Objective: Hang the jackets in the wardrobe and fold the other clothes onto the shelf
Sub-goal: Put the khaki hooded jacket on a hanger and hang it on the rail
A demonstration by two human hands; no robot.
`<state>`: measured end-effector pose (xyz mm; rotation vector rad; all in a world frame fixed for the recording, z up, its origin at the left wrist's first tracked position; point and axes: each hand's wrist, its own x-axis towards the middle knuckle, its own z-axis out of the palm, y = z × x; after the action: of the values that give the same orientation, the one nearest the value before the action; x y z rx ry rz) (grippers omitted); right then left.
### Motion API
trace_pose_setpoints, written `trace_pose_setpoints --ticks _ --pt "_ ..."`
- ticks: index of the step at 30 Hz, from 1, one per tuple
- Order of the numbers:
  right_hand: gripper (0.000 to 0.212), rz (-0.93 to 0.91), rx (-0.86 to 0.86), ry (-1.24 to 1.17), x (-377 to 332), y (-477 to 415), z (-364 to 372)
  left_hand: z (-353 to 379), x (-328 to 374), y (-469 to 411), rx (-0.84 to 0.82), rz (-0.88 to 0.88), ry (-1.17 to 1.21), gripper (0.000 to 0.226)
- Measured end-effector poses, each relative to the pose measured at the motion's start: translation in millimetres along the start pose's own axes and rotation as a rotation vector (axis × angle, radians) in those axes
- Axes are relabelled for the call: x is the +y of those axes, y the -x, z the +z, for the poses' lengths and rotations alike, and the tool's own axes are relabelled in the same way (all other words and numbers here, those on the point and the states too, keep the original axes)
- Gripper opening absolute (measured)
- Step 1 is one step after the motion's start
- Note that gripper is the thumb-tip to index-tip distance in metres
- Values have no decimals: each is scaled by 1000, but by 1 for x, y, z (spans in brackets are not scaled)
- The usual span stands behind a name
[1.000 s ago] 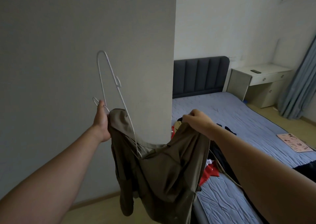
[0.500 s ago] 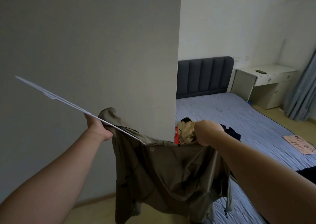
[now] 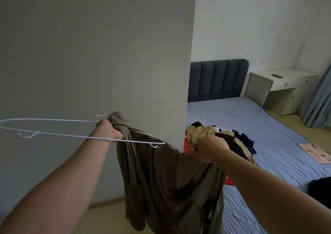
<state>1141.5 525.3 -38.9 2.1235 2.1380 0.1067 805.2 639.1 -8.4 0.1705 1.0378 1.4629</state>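
A tall panel (image 3: pixel 89 54) fills the upper left and centre of the frame. Before it, at centre, the jacket (image 3: pixel 166 180) hangs between the left hand (image 3: pixel 109 131) at its upper left and the right hand (image 3: pixel 207 149) at its upper right. The wire hanger (image 3: pixel 53 135) runs from the left edge through the left hand, its right tip over the jacket. Right of the panel lies the bed (image 3: pixel 268 122), with the headboard (image 3: pixel 216 80) at its far end and a pile of clothes (image 3: pixel 227 135) on it behind the right hand. The bench (image 3: pixel 286 72) stands right of the headboard, and the curtain (image 3: pixel 318 97) hangs at the right edge.
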Motion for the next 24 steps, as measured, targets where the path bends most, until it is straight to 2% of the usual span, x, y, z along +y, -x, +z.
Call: trace_pose_setpoints --ticks 3,5,7,9,12,15,17,19,22,24 --pt "50 16 25 -82 -7 -2 -5 7 -6 1 19 9 -125 63" --pt "59 94 40 -138 -6 -4 -10 10 -6 2 12 29 -264 76" --pt "69 101 41 -147 -6 -5 -16 11 -6 4 -3 48 -407 84" --pt "70 95 52 -119 -7 -7 -22 8 -9 5 51 114 -567 89" --pt "49 111 89 -129 -13 -8 -31 2 -12 5 130 202 -818 101" --pt "30 158 126 -272 -16 -12 -41 -4 -14 4 -10 86 -904 133" --pt "27 153 115 -394 -17 -15 -53 -6 -16 2 -113 72 -959 154" --pt "27 112 94 -546 -19 -19 -64 -8 -19 -2 -151 67 -1033 164" --pt "46 160 55 -1015 -25 -21 -81 -8 -24 -6 -223 55 -1043 159" --pt "62 288 -18 -1372 -27 -22 -90 -6 -25 -8 -298 13 -961 155"
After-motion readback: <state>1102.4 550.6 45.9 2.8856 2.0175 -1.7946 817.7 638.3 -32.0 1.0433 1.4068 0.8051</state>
